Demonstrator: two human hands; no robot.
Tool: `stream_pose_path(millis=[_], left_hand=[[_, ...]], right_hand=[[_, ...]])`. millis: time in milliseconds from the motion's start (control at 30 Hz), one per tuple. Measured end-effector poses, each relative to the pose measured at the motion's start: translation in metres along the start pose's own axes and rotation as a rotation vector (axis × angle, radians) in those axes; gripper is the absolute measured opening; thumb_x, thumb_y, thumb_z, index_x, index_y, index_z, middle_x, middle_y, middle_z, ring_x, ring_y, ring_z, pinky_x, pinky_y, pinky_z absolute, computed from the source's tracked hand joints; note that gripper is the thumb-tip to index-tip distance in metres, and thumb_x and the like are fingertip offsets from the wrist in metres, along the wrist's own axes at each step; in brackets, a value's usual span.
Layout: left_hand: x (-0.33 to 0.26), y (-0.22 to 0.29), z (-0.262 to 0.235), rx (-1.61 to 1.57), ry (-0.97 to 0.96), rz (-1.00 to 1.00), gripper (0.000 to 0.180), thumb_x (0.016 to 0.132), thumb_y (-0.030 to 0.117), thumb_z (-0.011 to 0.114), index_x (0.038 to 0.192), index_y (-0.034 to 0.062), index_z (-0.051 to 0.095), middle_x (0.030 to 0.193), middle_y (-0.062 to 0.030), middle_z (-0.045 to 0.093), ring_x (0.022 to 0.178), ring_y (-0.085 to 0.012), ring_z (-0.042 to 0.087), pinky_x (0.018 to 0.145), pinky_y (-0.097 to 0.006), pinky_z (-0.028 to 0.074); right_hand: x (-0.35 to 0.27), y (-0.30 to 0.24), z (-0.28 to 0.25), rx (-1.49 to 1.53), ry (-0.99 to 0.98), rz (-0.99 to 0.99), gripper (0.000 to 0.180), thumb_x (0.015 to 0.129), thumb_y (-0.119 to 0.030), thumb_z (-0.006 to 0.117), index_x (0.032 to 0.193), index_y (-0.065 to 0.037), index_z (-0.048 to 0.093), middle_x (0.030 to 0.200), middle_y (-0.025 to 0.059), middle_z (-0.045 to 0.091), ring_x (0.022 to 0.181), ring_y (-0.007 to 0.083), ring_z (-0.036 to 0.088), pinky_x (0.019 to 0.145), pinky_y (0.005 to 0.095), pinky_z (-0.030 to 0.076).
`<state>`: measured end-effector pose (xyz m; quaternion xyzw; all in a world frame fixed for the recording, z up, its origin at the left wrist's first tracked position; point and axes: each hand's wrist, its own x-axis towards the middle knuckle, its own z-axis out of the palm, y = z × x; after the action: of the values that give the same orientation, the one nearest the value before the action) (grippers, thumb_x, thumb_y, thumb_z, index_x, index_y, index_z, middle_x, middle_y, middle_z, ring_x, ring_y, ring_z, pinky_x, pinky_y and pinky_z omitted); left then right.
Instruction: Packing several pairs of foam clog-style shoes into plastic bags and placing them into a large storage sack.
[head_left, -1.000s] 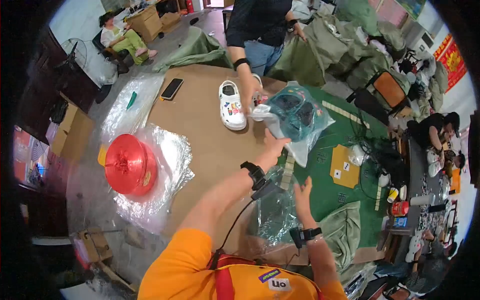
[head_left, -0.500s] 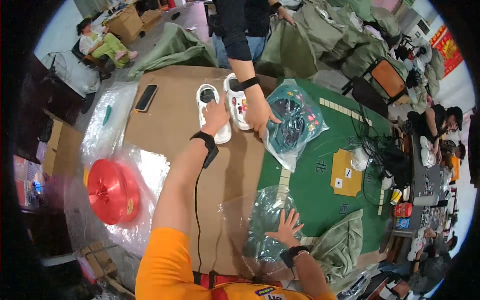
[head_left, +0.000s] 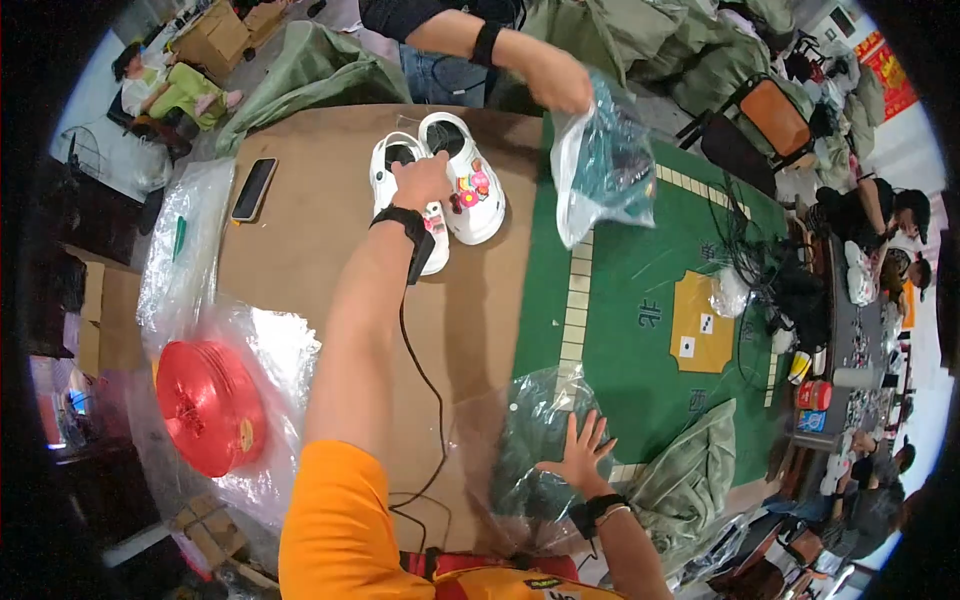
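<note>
One white clog (head_left: 437, 260) lies partly hidden beneath the left fingers (head_left: 437, 168) — the teal-filled bag (head_left: 607, 170) is blurred.

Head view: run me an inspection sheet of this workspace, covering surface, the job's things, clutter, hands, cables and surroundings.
Surface: brown board on the left, green mat on the right.
Job's things: two white clogs with colorful charms, side by side on the board; clear bag lying across board and mat.
Clutter: phone, red roll, plastic sheets, green cloth.
Hands: left hand at the clogs, grip unclear; right hand spread over the clear bag; co-worker's hand holds a bag with teal contents.
Cables: black cable from the left wristband; dark tangle on the mat.
Surroundings: green sacks, a chair, several other people.
</note>
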<state>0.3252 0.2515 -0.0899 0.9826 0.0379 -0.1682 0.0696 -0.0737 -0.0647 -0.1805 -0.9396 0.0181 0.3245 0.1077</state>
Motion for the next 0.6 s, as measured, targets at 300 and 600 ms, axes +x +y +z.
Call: stream_pose_path(millis=[300, 600], left_hand=[[-0.101, -0.054, 0.021, -0.454, 0.081, 0.07, 0.044, 0.053, 0.027, 0.068, 0.086, 0.0016, 0.054, 0.087, -0.0183, 0.058, 0.087, -0.0313, 0.055, 0.073, -0.04, 0.042], [-0.332, -0.07, 0.049, -1.691, -0.226, -0.244, 0.017, 0.078, 0.006, 0.051, 0.093, -0.0023, 0.053, 0.084, -0.0084, 0.058, 0.074, -0.0154, 0.058, 0.063, -0.026, 0.047]], right_hand=[[-0.01, 0.0, 0.0, 0.021, -0.025, 0.002, 0.124, 0.046, -0.063, 0.068, 0.134, -0.009, -0.001, 0.135, 0.023, -0.016, 0.123, 0.0436, -0.015, 0.084, 0.0695, -0.005], [-0.007, -0.001, -0.007, 0.135, 0.061, 0.037, 0.118, 0.05, -0.055, 0.07, 0.135, -0.015, 0.0, 0.137, 0.0188, -0.016, 0.125, 0.0398, -0.015, 0.086, 0.0678, -0.005]])
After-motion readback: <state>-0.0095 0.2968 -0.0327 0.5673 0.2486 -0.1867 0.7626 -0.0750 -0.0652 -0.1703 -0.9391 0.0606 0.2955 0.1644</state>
